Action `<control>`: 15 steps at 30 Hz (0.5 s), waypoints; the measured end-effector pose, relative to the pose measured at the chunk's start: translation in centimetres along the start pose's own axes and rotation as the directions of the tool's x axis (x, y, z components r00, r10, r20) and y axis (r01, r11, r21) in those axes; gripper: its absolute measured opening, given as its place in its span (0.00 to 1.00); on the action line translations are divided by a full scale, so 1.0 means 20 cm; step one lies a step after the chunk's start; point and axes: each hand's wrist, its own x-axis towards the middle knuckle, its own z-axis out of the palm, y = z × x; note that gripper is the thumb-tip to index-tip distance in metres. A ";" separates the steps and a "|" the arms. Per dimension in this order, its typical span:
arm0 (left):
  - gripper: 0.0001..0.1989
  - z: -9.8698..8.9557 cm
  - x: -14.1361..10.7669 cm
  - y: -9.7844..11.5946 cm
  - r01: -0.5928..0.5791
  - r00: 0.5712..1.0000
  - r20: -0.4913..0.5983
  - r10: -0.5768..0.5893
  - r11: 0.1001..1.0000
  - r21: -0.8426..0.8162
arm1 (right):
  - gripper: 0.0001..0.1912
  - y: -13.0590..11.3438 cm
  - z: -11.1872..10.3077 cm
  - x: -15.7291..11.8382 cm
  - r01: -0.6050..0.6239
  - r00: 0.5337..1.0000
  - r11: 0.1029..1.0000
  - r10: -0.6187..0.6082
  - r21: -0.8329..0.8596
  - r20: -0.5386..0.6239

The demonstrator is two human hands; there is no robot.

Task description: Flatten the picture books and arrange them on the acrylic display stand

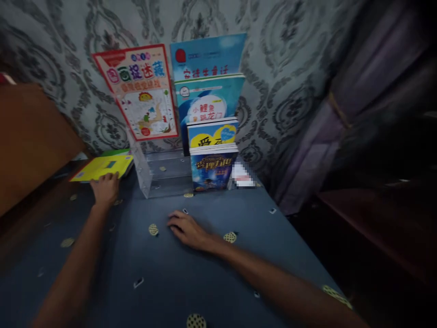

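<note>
Rack wall point(142, 171) separates yellow book point(102, 166) from open bay point(167, 174).

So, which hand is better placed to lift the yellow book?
Probably the left hand: it is at the near edge of the yellow book, while the right hand is over the table, farther from that book.

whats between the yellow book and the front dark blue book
In the head view, the left part of the transparent stand lies between the yellow book and dark blue book.

left hand point(105, 189): outstretched, palm down | right hand point(187, 230): loosely curled
</note>
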 end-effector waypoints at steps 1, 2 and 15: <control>0.23 0.00 -0.02 0.00 0.001 1.000 0.005 -0.001 1.000 0.015 | 0.12 0.00 0.00 0.00 0.011 1.000 1.000 -0.011 0.007 -0.004; 0.24 0.00 -0.04 0.00 0.002 1.000 0.010 -0.002 1.000 0.026 | 0.12 0.01 0.00 0.00 0.025 1.000 1.000 -0.025 0.016 -0.012; 0.23 0.06 -0.34 -0.03 -0.070 0.998 0.014 0.069 0.989 0.134 | 0.12 0.02 0.01 0.01 0.055 0.998 0.997 -0.054 0.052 -0.010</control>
